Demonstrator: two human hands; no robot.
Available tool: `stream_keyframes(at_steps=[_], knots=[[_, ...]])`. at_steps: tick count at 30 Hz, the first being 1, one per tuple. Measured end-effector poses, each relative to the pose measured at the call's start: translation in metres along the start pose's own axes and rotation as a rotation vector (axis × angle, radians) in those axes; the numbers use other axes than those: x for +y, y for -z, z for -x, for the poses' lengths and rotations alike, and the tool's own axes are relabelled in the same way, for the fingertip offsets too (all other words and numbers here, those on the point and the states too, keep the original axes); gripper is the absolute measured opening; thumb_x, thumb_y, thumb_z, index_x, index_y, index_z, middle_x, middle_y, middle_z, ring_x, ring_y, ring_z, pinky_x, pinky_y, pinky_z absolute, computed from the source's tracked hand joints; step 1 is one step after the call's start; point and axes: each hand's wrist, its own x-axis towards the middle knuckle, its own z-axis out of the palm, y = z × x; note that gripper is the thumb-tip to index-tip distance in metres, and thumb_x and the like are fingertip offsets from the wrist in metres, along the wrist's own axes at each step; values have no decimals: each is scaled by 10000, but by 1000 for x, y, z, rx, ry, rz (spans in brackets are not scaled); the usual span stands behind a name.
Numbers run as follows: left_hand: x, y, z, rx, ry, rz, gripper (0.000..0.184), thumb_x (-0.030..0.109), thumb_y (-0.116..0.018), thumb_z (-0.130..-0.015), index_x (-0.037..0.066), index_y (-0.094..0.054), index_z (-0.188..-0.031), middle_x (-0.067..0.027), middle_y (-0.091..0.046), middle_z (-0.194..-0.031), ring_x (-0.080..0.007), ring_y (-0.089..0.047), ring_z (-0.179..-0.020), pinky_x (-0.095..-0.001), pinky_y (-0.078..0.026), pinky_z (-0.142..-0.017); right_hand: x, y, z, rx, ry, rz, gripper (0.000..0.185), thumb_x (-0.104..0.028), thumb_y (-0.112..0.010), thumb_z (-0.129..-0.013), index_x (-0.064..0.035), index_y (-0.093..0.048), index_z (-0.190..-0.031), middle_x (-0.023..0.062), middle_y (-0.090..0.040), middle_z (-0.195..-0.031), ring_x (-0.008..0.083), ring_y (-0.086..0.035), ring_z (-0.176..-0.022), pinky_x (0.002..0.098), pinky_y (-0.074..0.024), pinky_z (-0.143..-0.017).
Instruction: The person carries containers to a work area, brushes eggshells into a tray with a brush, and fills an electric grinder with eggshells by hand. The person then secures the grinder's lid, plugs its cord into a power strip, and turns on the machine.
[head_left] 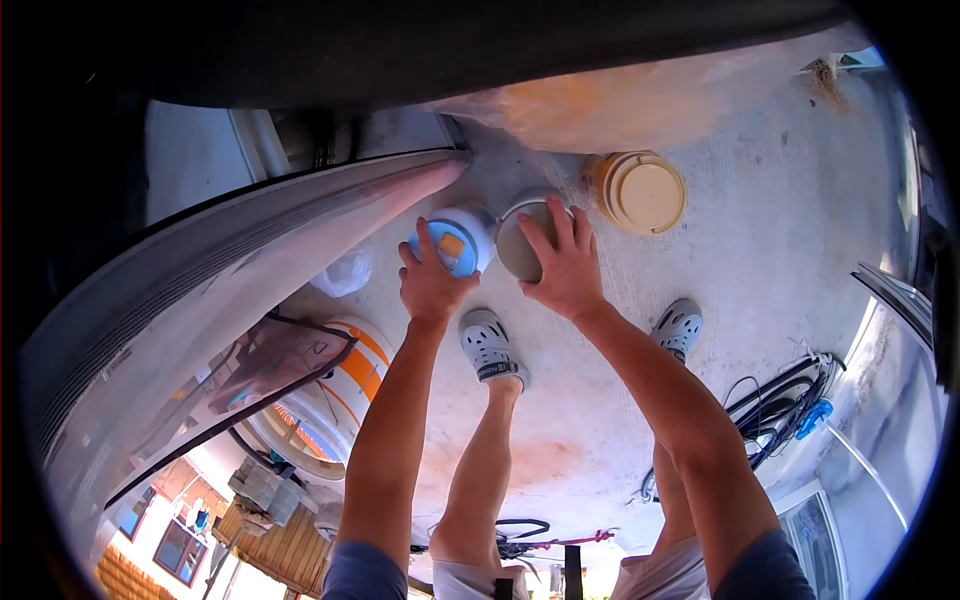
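Observation:
My left hand [433,278] is spread over the top of a white tub with a blue lid [462,262], its fingers at the rim; a small orange-yellow patch shows on the lid. Beside it, my right hand [565,262] reaches over a round container with a grey-beige top [515,250], fingers apart across it and the thumb at its near edge. The two containers stand side by side on the concrete floor. Whether either hand bears any weight cannot be seen.
A yellow bucket with a cream lid [650,195] stands right of the containers. Coiled black hoses [785,405] lie by the right wall. A large white-and-orange bucket [350,385] is at left, near a long panel [250,250]. My feet in grey clogs [487,340] flank the middle floor.

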Motion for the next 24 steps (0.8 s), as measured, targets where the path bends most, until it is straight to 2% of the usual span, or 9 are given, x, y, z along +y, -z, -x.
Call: stream_keyframes(at_steps=[5,7,10,14,16,17,19,21,24], knots=[[24,-19,21,-75,-40,-37,1193,374,-857,-580,229,-138,-1521,-238,-347,-1381,-497,-544,-1092,-512,-522,-889,18,11,38,9,-47,-58,876,-254,-823,-598,-243,-459,-1394,156,-314,-1480,455,-312,-1320,561,-324,-1067],[22,-33,20,41,-262,15,1195,365,-859,-578,223,-140,-1522,-237,-344,-1386,-493,-541,-1088,-503,-534,-869,23,20,40,32,-46,-116,890,-249,-803,-644,-150,-418,-1440,195,-297,-1486,468,-311,-1320,544,-313,-1086],[27,-40,27,4,-156,-79,1207,373,-865,-571,212,-141,-1523,-239,-343,-1385,-497,-537,-1083,-508,-541,-850,38,45,37,93,-60,-199,844,-213,-772,-691,-106,-406,-1443,217,-290,-1489,459,-304,-1337,537,-299,-1092],[13,-58,27,124,-230,-75,1225,390,-867,-573,216,-118,-1527,-247,-323,-1394,-507,-533,-1076,-519,-547,-835,70,101,-2,144,-192,184,903,-225,-745,-732,-161,-283,-1505,231,-253,-1509,467,-282,-1363,532,-309,-1100],[15,-59,27,100,-239,-57,1113,295,-870,-568,152,-268,-1493,-166,-468,-1358,-340,-454,-1258,-437,-422,-1031,100,99,-15,66,-247,93,924,-225,-746,-740,-165,-248,-1516,235,-229,-1521,470,-265,-1375,530,-317,-1102],[17,-60,26,102,-239,-57,1113,295,-870,-568,152,-268,-1493,-166,-468,-1358,-340,-454,-1258,-437,-422,-1031,111,93,-22,-14,-295,-3,945,-226,-746,-749,-168,-214,-1528,240,-206,-1533,472,-249,-1386,529,-324,-1104],[17,-61,28,130,-204,-121,1249,436,-859,-592,217,-65,-1531,-258,-288,-1400,-508,-545,-1043,-512,-566,-793,125,80,-29,50,-364,-37,806,-199,-722,-778,-144,-322,-1475,258,-301,-1470,457,-329,-1339,491,-372,-1084],[19,-57,30,49,-132,-154,1252,440,-858,-592,216,-62,-1531,-254,-292,-1394,-504,-547,-1033,-512,-566,-793,140,81,-28,186,-388,-118,497,-150,-670,-819,-91,-510,-1286,237,-491,-1274,400,-506,-1166,463,-448,-986],[24,-54,29,-29,-62,-182,1259,447,-857,-591,216,-51,-1531,-247,-292,-1384,-497,-550,-1018,-510,-565,-795,149,81,-18,210,-529,-232,221,-85,-614,-845,-54,-584,-1062,179,-580,-1057,362,-587,-963,450,-493,-863]])
